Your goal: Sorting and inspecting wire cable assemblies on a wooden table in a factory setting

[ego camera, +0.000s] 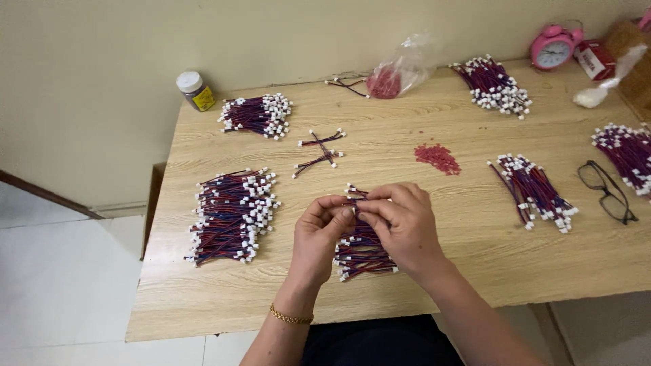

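My left hand (319,237) and my right hand (405,227) meet above the near middle of a wooden table (407,271). Together they pinch one short red and dark wire with a white connector (354,193) at their fingertips. Under my hands lies a small bundle of the same wires (359,254). To the left sits a large pile of such wires (230,215), and a few loose wires (320,152) lie just beyond my hands.
More wire bundles lie at the back left (258,115), back right (494,85), right (536,190) and far right edge (627,152). Also there: small red bits (437,157), a plastic bag (400,71), a jar (194,90), black glasses (607,191), a pink alarm clock (554,46).
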